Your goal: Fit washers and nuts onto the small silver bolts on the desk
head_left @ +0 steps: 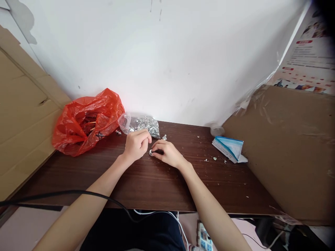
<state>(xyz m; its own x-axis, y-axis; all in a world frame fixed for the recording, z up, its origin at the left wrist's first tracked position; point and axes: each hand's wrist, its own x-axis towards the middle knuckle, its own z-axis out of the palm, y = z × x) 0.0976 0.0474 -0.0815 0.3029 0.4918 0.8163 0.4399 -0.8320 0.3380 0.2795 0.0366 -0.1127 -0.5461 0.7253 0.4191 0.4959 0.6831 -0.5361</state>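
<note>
Near the middle of the dark wooden table, my right hand [167, 153] pinches a small round whitish disc [151, 152] between thumb and fingers, low at the tabletop. Just left of it, my left hand [137, 143] is closed, its fingers curled in; what they hold, if anything, is hidden. Behind my left hand lies a clear plastic bag [148, 125] full of small shiny metal pieces. A small silvery piece [164, 137] rests on the table behind my right hand.
A red plastic bag [86, 122] stands open at the back left. On the right lie a blue and white packet [229, 148] and a clear round container [217, 130]. Cardboard walls flank the table [209, 195]; a black cable [70, 192] crosses its front left edge.
</note>
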